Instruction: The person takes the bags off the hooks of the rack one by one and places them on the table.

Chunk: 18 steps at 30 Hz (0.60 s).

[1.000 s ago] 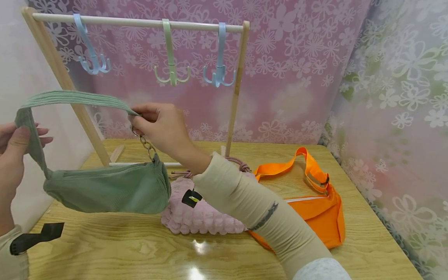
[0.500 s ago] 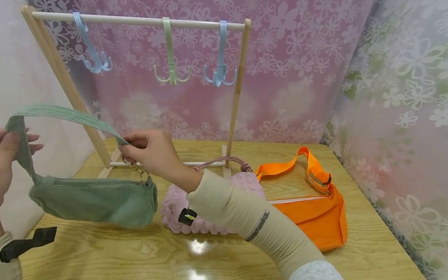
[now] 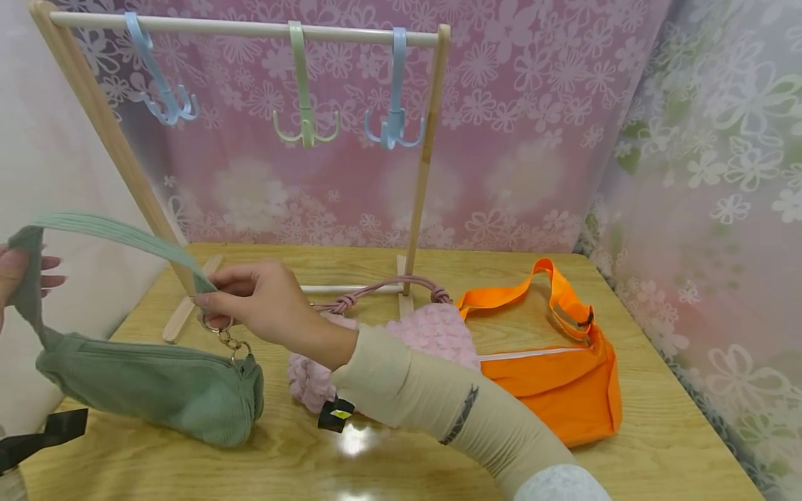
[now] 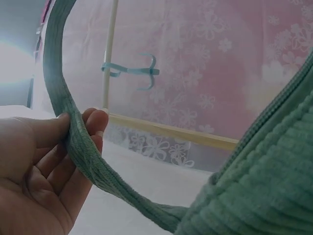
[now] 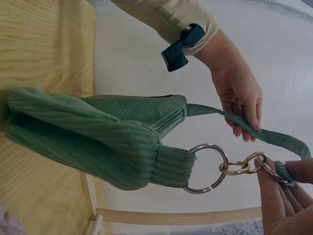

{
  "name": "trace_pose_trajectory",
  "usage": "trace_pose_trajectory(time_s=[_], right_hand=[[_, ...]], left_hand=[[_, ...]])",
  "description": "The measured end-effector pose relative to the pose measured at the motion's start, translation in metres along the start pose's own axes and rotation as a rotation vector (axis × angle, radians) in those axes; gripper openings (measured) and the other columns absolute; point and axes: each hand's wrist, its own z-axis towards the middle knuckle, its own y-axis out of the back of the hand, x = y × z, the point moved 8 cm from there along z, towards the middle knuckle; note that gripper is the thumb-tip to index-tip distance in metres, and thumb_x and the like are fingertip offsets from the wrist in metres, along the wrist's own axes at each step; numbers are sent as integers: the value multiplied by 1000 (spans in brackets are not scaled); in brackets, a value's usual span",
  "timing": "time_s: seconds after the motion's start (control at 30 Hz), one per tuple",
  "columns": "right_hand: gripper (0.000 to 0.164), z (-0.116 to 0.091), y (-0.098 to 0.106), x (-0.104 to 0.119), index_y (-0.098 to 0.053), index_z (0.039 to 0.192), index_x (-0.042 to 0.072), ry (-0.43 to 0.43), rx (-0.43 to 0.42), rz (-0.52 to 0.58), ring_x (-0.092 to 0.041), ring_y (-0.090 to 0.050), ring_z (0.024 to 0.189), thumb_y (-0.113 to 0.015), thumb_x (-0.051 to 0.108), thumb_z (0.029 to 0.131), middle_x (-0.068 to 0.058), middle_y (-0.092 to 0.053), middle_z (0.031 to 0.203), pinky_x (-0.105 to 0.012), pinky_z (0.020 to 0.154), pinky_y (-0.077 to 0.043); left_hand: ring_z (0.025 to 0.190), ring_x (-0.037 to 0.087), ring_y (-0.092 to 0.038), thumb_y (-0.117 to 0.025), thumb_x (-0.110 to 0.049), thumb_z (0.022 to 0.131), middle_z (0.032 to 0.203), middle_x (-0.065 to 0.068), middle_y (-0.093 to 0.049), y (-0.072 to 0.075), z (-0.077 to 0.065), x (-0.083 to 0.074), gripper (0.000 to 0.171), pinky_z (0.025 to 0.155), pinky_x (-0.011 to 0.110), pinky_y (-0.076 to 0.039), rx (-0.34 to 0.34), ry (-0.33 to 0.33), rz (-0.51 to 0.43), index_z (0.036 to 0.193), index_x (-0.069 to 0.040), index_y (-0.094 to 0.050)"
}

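Observation:
A green corduroy shoulder bag (image 3: 150,386) is held by its strap (image 3: 113,228), low over the table at the left; whether its underside touches the wood I cannot tell. My left hand (image 4: 44,176) pinches the strap's left part between thumb and fingers; in the head view it is cut off by the edge. With thumb and fingertips my right hand (image 3: 269,303) pinches the strap's right end, just above a metal ring. From there a short chain (image 5: 234,168) of metal rings runs down to the bag's end tab.
Behind stands a wooden rack (image 3: 426,160) with a white rail (image 3: 238,26). Two blue hooks (image 3: 395,125) and a green hook (image 3: 305,125) hang from it. A pink bubbly bag (image 3: 438,334) and an orange bag (image 3: 564,390) lie on the wooden table (image 3: 664,417), partly behind my right arm.
Both hands have lowered the green bag and shifted it a little to the left, away from the pink bag. The grip on its strap stays the same. The other bags have not moved.

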Motion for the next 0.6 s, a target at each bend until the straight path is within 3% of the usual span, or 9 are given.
trace_pose_trajectory(time_s=[0.07, 0.1, 0.17, 0.23, 0.27, 0.33, 0.47, 0.6], right_hand=[[20, 2, 2, -7, -70, 108, -5, -30, -4, 25, -12, -69, 64, -69, 2, 89, -19, -73, 94, -30, 68, -59], [21, 4, 4, -11, -70, 109, -4, -50, -12, 42, -15, -70, 66, -69, 2, 89, -19, -73, 94, -30, 68, -59], [24, 8, 9, -18, -69, 112, -4, -88, -39, 78, -24, -72, 72, -70, 1, 88, -18, -73, 94, -30, 68, -59], [27, 13, 16, -23, -68, 114, -3, -115, -67, 88, -33, -71, 79, -70, 2, 88, -16, -73, 93, -30, 68, -59], [29, 14, 19, -24, -68, 116, -4, -122, -77, 81, -35, -71, 81, -70, 2, 88, -15, -73, 93, -31, 68, -59], [31, 18, 25, -25, -66, 118, -4, -130, -95, 72, -35, -71, 81, -70, 2, 88, -13, -74, 93, -32, 70, -59], [30, 27, 35, -23, -66, 118, -5, -96, -97, 28, -22, -70, 69, -68, 2, 89, -15, -73, 95, -35, 72, -59], [31, 36, 43, -24, -65, 120, -6, -101, -117, 0, -15, -69, 66, -67, 1, 90, -16, -73, 95, -34, 71, -59]], left_hand=[[81, -10, -66, -42, -11, 104, 103, -20, -68, 7, -7, 4, 30, 69, 6, -48, -164, -34, 248, 131, -9, -56], [81, -10, -66, -44, -11, 104, 104, -20, -67, 2, -9, -1, 31, 71, 6, -48, -192, -26, 264, 132, -7, -55], [78, -13, -64, -46, -10, 103, 98, -26, -66, -22, -13, -38, 27, 73, 3, -46, -222, -22, 228, 125, -13, -61], [76, -13, -64, -48, -10, 102, 94, -27, -66, -38, -11, -56, 25, 73, 3, -45, -217, 17, 165, 118, -21, -63], [75, -12, -65, -48, -11, 102, 93, -27, -66, -43, -9, -58, 24, 72, 3, -45, -206, 34, 138, 115, -24, -63], [73, -12, -64, -48, -13, 102, 90, -28, -66, -53, -4, -60, 24, 72, 2, -44, -178, 75, 138, 119, -21, -63], [71, -19, -59, -45, -25, 104, 84, -40, -58, -69, 9, -54, 42, 69, 1, -39, -96, 209, 272, 136, 1, -52], [69, -23, -55, -45, -38, 102, 76, -47, -50, -80, 22, -49, 58, 64, 0, -39, -21, 295, 423, 133, 11, -50]])
